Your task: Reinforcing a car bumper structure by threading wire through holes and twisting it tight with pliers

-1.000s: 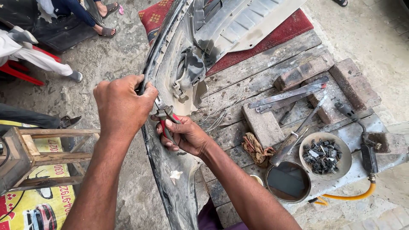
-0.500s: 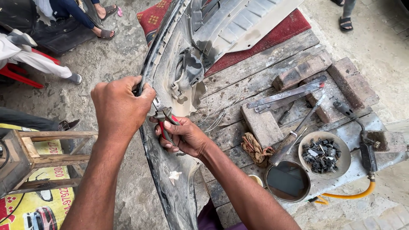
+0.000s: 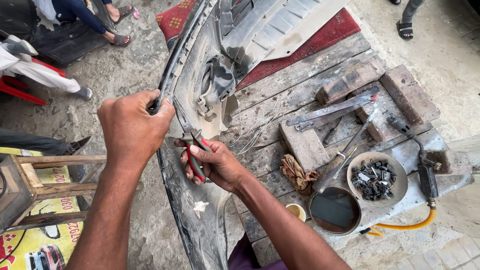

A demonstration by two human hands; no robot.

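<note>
Left hand (image 3: 131, 131): closed in a fist over the upper edge of the bumper (image 3: 200, 85), knuckles turned up.
Right hand (image 3: 216, 162): wrapped around the red handles of the pliers (image 3: 193, 150), thumb laid on top.
Pliers: held against the inner side of the bumper, the metal nose pointed up at its edge, just beside the left hand.
Bumper: grey, dusty, stood on edge across the wooden bench (image 3: 300, 75); a torn gap is seen below the pliers.
Wire strands (image 3: 257, 127): thin, pale, lain on the bench right of the bumper.
Brick (image 3: 350, 82): set on the bench near flat metal strips (image 3: 332, 111).
Rag (image 3: 296, 173): knotted, beside the round tin (image 3: 334, 210).
Bowl (image 3: 376, 179): filled with small dark clips.
Torch (image 3: 425, 170): joined to a yellow hose (image 3: 405, 226).
</note>
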